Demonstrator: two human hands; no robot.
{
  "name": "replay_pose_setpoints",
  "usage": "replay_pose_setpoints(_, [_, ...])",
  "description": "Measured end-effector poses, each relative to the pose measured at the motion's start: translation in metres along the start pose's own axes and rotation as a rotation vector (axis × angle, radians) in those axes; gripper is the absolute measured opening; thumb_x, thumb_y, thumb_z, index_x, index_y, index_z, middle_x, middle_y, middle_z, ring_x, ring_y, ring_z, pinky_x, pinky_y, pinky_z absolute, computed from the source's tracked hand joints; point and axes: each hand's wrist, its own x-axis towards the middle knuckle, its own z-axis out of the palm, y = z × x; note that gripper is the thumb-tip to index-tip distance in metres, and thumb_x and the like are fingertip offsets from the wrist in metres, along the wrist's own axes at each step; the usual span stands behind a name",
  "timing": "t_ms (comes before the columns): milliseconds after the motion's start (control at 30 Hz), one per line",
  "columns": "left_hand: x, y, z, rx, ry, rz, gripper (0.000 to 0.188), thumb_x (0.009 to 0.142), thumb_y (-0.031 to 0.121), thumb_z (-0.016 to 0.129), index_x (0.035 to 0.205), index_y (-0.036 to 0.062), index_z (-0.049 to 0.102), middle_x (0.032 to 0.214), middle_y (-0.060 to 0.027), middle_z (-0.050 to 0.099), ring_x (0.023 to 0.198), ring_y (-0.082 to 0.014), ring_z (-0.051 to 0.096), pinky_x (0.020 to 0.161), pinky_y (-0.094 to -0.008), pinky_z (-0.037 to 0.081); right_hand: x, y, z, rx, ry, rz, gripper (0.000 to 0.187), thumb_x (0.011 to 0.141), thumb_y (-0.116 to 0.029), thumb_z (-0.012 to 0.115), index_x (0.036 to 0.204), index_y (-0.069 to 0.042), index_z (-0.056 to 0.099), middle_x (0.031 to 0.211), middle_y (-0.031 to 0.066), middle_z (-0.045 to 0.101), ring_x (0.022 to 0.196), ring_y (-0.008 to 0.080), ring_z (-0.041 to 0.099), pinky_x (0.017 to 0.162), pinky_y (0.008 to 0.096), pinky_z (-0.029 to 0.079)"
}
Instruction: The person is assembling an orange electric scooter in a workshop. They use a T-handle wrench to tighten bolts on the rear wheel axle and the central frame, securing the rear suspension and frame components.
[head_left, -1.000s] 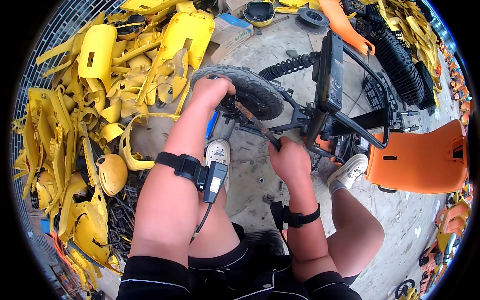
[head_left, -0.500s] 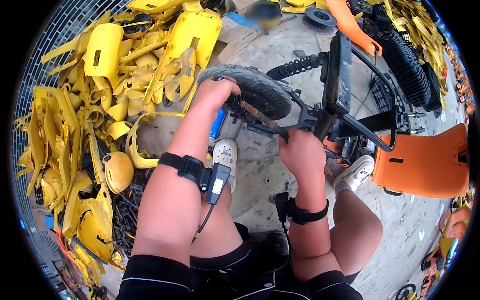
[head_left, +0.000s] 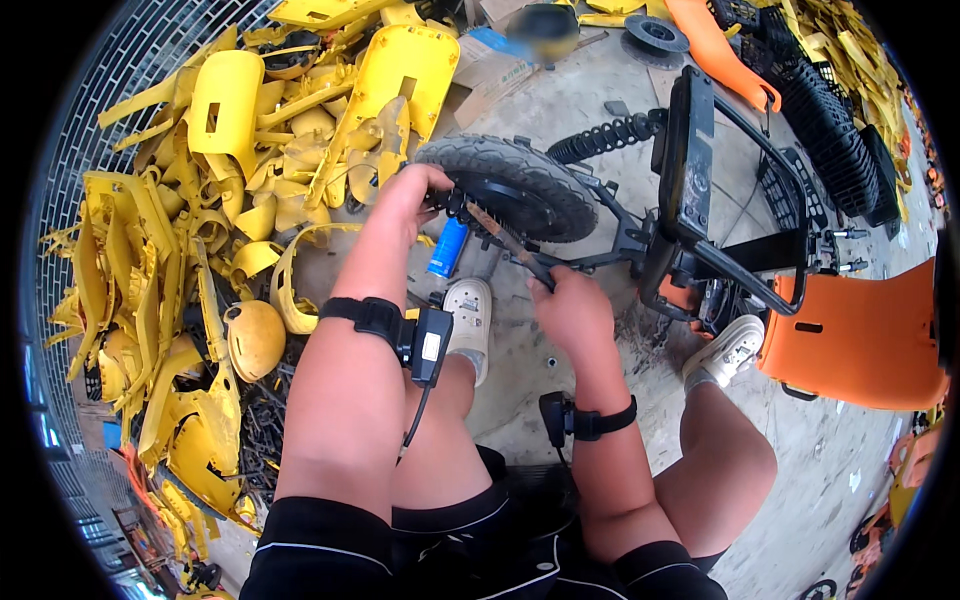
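Observation:
My right hand [head_left: 577,318] is closed round the dark handle of a long tool with a rusty, flat blade [head_left: 495,228]. The blade slants up and left across the near side of the black wheel [head_left: 520,190]. My left hand [head_left: 410,200] has its fingers curled round a small black part [head_left: 455,204] beside the wheel, close to the tool's tip. Its exact kind is partly hidden by my fingers. The wheel has a knobbly tyre and joins a black vehicle frame [head_left: 688,175]. A black coil-spring shock absorber [head_left: 605,137] sticks out from the frame behind the wheel.
A blue can [head_left: 447,247] lies on the concrete below my left hand. Yellow plastic panels [head_left: 225,105] are heaped at left. An orange panel [head_left: 850,335] lies at right, with black crates [head_left: 815,120] beyond the frame. A black reel [head_left: 656,35] sits at the far side.
My right hand has drawn slightly left with the tool, away from the frame. My left hand has shifted down the wheel's near side, and more of the blue can shows.

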Motion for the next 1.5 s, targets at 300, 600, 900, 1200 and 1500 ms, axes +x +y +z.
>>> replay_pose_setpoints(300, [0.007,-0.001,0.012,-0.052,0.047,-0.004,0.024,0.071,0.009,0.065,0.095,0.0083,0.066,0.099,-0.007,0.064,0.09,-0.0225,0.062,0.083,-0.0364,0.05,0.011,0.124,0.06,0.277,-0.015,0.1,0.046,0.084,-0.046,0.069,0.092,0.0,0.069,0.079,0.0217,0.068,0.081,0.0412,0.067,0.07,0.046,0.05])
replay_pose_setpoints(600, [-0.004,0.005,0.005,-0.03,0.127,-0.002,0.017,0.071,0.009,0.064,0.088,0.0077,0.065,0.091,-0.0063,0.065,0.084,-0.0211,0.062,0.08,-0.0357,0.051,0.009,0.141,0.066,0.074,-0.114,0.147,0.044,0.084,-0.045,0.068,0.091,-0.002,0.068,0.083,0.0233,0.069,0.085,0.0441,0.066,0.074,0.0497,0.052])
replay_pose_setpoints(900, [0.001,0.004,0.016,0.002,0.115,0.0,0.016,0.071,0.012,0.065,0.087,0.0075,0.064,0.091,-0.0074,0.064,0.084,-0.0212,0.062,0.079,-0.036,0.051,0.015,0.112,0.04,-0.228,-0.014,0.109,0.033,0.086,-0.041,0.066,0.091,-0.009,0.071,0.086,0.0193,0.072,0.087,0.0411,0.069,0.076,0.0512,0.055])
replay_pose_setpoints(1200, [-0.005,0.004,0.018,0.015,0.099,0.028,0.015,0.071,0.014,0.065,0.085,0.008,0.064,0.089,-0.0071,0.063,0.084,-0.0206,0.062,0.079,-0.0359,0.051,0.029,0.13,0.053,-0.27,-0.019,0.089,0.036,0.088,-0.045,0.063,0.099,-0.011,0.069,0.092,0.017,0.072,0.09,0.0386,0.07,0.08,0.0501,0.055])
replay_pose_setpoints(1500, [-0.001,0.005,0.017,0.043,0.122,0.012,0.015,0.07,0.015,0.066,0.084,0.0083,0.063,0.085,-0.0055,0.06,0.08,-0.0202,0.06,0.077,-0.0368,0.05,0.038,0.165,0.034,-0.42,-0.154,0.239,0.043,0.086,-0.046,0.063,0.107,-0.009,0.071,0.106,0.0174,0.072,0.102,0.0368,0.069,0.088,0.0473,0.055])
